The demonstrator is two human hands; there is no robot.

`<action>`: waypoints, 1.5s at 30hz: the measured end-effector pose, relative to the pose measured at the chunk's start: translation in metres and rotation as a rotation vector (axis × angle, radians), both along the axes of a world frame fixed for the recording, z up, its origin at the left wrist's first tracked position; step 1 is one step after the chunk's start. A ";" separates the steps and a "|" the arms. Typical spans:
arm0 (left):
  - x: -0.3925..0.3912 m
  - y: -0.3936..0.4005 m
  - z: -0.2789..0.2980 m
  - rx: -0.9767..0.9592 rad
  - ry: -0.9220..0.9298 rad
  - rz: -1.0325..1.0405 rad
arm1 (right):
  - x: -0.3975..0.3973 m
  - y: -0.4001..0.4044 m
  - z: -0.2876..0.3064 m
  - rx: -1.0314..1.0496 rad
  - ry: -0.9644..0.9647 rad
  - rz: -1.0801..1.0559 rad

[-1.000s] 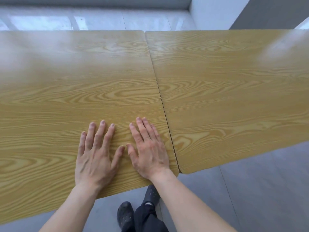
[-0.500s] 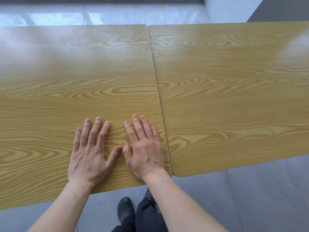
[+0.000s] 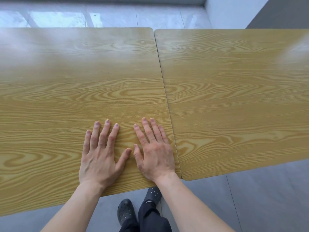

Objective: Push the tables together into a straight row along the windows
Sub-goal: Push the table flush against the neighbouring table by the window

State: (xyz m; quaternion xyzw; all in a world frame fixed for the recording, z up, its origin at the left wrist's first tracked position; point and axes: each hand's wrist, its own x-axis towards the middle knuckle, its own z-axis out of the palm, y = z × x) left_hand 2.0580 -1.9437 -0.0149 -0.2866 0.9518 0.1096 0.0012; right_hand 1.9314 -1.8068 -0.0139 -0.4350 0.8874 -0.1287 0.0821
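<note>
Two tables with yellow wood-grain tops stand side by side. The left table [image 3: 70, 84] and the right table [image 3: 237, 97] meet along a thin dark seam with almost no gap. My left hand [image 3: 100, 154] lies flat, palm down, on the left table near its front edge. My right hand [image 3: 153, 151] lies flat beside it, close to the seam, fingers spread. Neither hand holds anything.
A pale glossy ledge or floor strip [image 3: 107, 15] runs beyond the tables' far edges. A white wall corner [image 3: 230, 12] stands at the back right. Grey floor tiles [image 3: 267, 198] lie in front, with my dark perforated shoes [image 3: 127, 213] under the left table's edge.
The tables' far corners now line up more evenly than one second ago, and the front edges sit closer to level. Both hands stayed flat on the left table.
</note>
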 end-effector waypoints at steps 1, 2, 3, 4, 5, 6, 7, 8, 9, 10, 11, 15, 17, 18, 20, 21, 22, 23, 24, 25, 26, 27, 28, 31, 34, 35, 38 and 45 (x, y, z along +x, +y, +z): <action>0.000 0.000 0.000 0.004 0.002 0.001 | 0.000 0.000 0.000 0.003 -0.001 0.000; 0.001 0.000 0.000 0.009 0.000 0.000 | 0.001 0.001 0.001 0.009 -0.004 -0.001; 0.002 0.001 0.000 0.012 -0.005 -0.004 | 0.002 0.001 0.001 0.014 -0.005 -0.002; 0.002 0.001 0.001 0.014 -0.009 -0.009 | 0.004 0.002 0.001 0.018 -0.004 -0.002; 0.003 0.001 0.001 0.015 -0.010 -0.013 | 0.005 0.002 0.001 0.020 -0.003 -0.005; 0.003 0.000 0.001 0.016 -0.008 -0.017 | 0.006 0.002 0.001 0.021 -0.001 -0.009; 0.003 0.000 0.001 0.016 -0.009 -0.019 | 0.006 0.002 0.001 0.022 0.001 -0.010; 0.003 0.000 0.001 0.013 -0.014 -0.022 | 0.005 0.003 0.001 0.023 0.000 -0.007; 0.002 0.000 0.001 0.011 -0.019 -0.026 | 0.004 0.002 0.001 0.022 -0.001 -0.004; 0.002 0.000 0.000 0.011 -0.022 -0.030 | 0.004 0.002 0.000 0.022 0.000 -0.001; 0.002 0.000 0.000 0.013 -0.023 -0.032 | 0.004 0.002 0.000 0.024 0.002 -0.001; 0.003 -0.003 -0.001 0.033 -0.004 -0.051 | 0.005 0.001 0.006 0.059 0.019 0.012; 0.003 -0.005 0.001 0.056 -0.005 -0.069 | 0.006 0.001 0.012 0.103 0.022 0.014; 0.003 -0.006 0.002 0.062 -0.004 -0.067 | 0.006 0.000 0.016 0.128 0.021 0.008; 0.001 -0.008 0.005 0.082 0.004 -0.052 | 0.005 -0.001 0.023 0.174 0.018 -0.004; 0.001 -0.009 0.008 0.099 0.011 -0.051 | 0.005 -0.001 0.027 0.187 0.029 -0.006; 0.000 -0.010 0.011 0.118 0.014 -0.048 | 0.005 -0.001 0.030 0.197 0.035 -0.002; 0.000 -0.011 0.014 0.141 0.009 -0.045 | 0.005 0.001 0.032 0.215 0.029 -0.002; 0.001 -0.010 0.018 0.167 0.000 -0.044 | 0.004 0.003 0.036 0.240 0.003 -0.004; 0.003 -0.009 0.024 0.199 -0.012 -0.046 | 0.004 0.006 0.041 0.272 -0.038 -0.017; 0.003 -0.008 0.032 0.223 -0.017 -0.044 | 0.002 0.007 0.050 0.314 -0.081 -0.028; 0.002 -0.008 0.040 0.235 -0.019 -0.039 | 0.001 0.008 0.061 0.348 -0.094 -0.043; 0.002 -0.008 0.049 0.246 -0.021 -0.033 | 0.000 0.008 0.073 0.357 -0.108 -0.071; 0.002 -0.010 0.075 0.229 -0.038 -0.031 | -0.006 0.006 0.107 0.379 -0.190 -0.065; 0.006 -0.013 0.099 0.196 -0.067 -0.017 | -0.008 0.002 0.134 0.405 -0.207 -0.055; 0.007 -0.014 0.107 0.178 -0.052 -0.018 | -0.007 0.000 0.142 0.392 -0.209 -0.066; 0.008 -0.017 0.133 0.178 -0.043 -0.024 | -0.007 -0.003 0.165 0.380 -0.205 -0.074; 0.009 -0.021 0.188 0.152 -0.101 -0.033 | -0.013 -0.002 0.224 0.375 -0.186 -0.082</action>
